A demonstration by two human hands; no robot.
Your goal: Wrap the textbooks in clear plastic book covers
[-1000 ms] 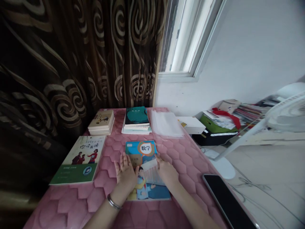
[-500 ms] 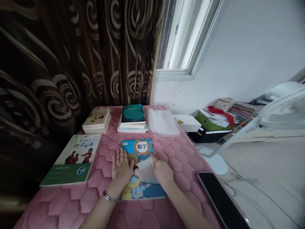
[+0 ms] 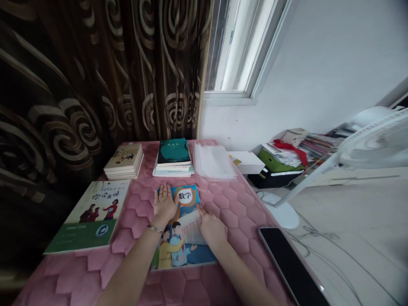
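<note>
A blue maths textbook (image 3: 182, 250) with drawn children on its cover lies face up on the pink padded tabletop, in front of me. My left hand (image 3: 165, 206) rests flat on its upper left part, fingers spread, a silver bangle at the wrist. At the book's right side, my right hand (image 3: 211, 226) touches the cover with its index finger stretched out; its other fingers are partly hidden. Neither hand lifts the book. To the left lies a larger green and cream book (image 3: 91, 216).
Behind stand a stack of tan books (image 3: 123, 161), a stack topped by a teal book (image 3: 174, 153), and translucent plastic sheets (image 3: 213, 161). A phone (image 3: 291, 267) lies near the right edge. Beyond it are a white fan (image 3: 318, 174) and cables on the floor.
My left hand has slid up toward the textbook's top left corner, uncovering more of the drawn figures. My right hand stays by the right side. The whole view has shifted slightly.
</note>
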